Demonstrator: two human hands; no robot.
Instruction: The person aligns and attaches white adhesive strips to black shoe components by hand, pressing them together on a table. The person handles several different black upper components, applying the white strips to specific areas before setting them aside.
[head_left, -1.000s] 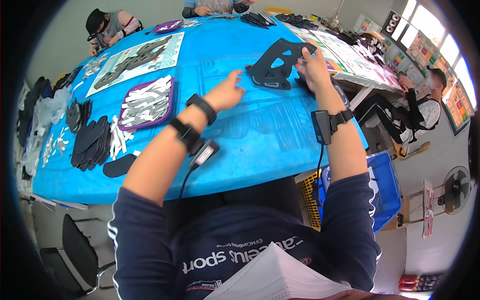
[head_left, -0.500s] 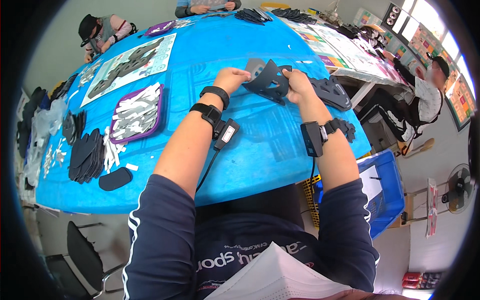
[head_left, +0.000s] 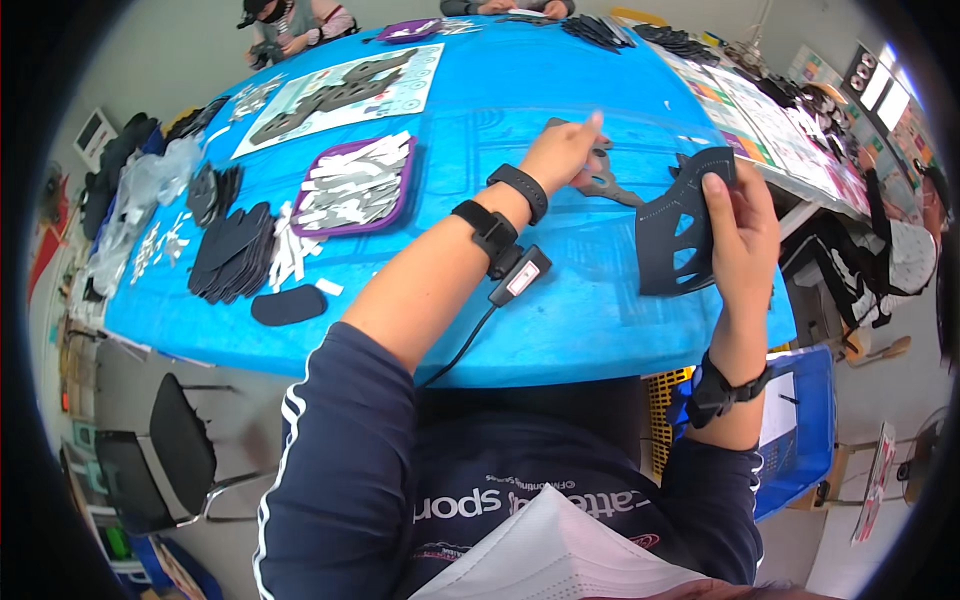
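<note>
The right hand [head_left: 745,235] pinches a dark cut-out piece [head_left: 683,225] with several openings, thumb on its upper edge, holding it upright above the near right part of the blue table [head_left: 520,320]. The left hand [head_left: 563,150] reaches forward, fingers pressed onto a grey cut-out piece [head_left: 607,183] lying flat on the table. A purple tray [head_left: 356,185] of pale strips sits to the left, beside stacked dark pieces [head_left: 228,250]. A white rectangular sheet [head_left: 345,88] with dark shapes lies farther back. A blue crate [head_left: 795,440] stands below the table's right edge.
</note>
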